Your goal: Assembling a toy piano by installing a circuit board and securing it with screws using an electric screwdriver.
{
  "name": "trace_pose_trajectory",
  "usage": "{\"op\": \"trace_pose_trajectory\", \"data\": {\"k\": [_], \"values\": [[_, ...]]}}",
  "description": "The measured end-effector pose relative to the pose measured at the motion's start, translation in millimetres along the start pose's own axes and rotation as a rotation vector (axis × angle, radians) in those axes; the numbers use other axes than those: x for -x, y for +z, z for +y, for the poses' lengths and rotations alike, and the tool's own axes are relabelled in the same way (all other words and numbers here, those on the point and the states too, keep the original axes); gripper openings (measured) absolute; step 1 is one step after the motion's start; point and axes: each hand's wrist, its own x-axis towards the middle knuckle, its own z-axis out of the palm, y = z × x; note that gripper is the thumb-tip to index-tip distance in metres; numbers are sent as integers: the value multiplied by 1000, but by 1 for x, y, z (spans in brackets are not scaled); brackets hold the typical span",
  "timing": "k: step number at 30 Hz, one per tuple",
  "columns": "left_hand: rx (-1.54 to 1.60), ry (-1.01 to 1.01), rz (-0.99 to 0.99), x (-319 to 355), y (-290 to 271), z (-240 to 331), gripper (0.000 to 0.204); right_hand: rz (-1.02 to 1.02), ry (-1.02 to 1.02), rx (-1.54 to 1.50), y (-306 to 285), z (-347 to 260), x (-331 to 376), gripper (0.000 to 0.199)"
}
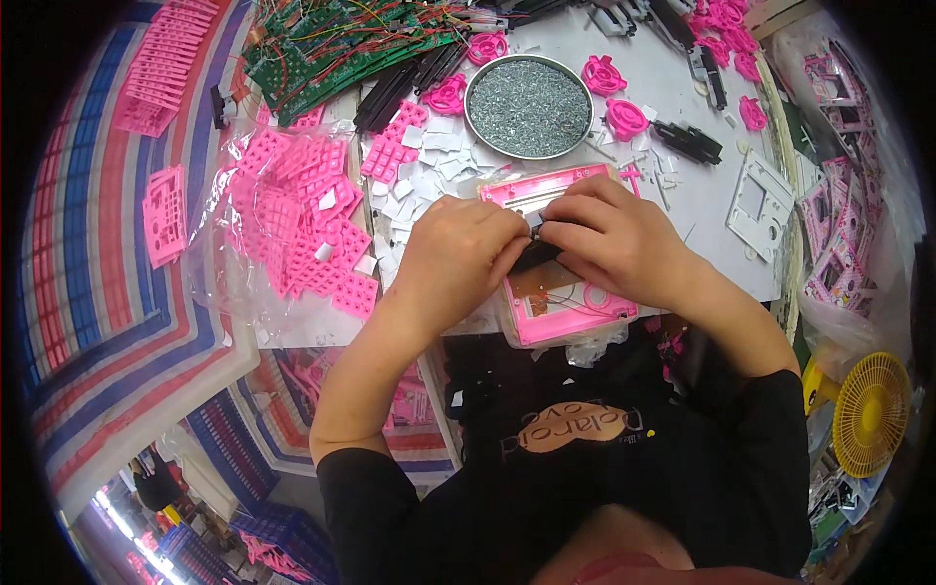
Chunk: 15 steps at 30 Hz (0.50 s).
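Note:
A pink plastic housing [570, 330] lies at the table's front edge, with thin wires and a brown area showing inside it. Over its middle is a black plastic part [536, 256], partly hidden by my fingers. My left hand [450, 255] pinches this part from the left, fingertips pressed together. From the other side my right hand [624, 239] grips it too, its fingers curled and close to those of the left. Whether the part touches the housing, I cannot tell. Clear plastic [595, 343] sticks out beneath the housing's near edge.
A round metal tray [472, 109] of small screws stands behind the housing. Pink keypads [302, 210] and white paper pieces [444, 161] lie at left, green circuit boards [322, 73] beyond them. A white panel [759, 216] lies at right; a yellow fan [871, 414] stands lower right.

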Motion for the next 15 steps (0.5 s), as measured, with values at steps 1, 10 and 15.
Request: {"op": "trace_pose_trajectory", "data": {"k": [1, 10, 15], "values": [[-4, -3, -18, 0, -1, 0, 12, -32, 5, 18, -3, -2, -1, 41], [344, -382, -102, -3, 3, 7, 16, -157, -43, 166, -14, -24, -7, 35], [363, -396, -195, -9, 1, 4, 17, -111, -24, 260, -13, -40, -6, 28]]}}
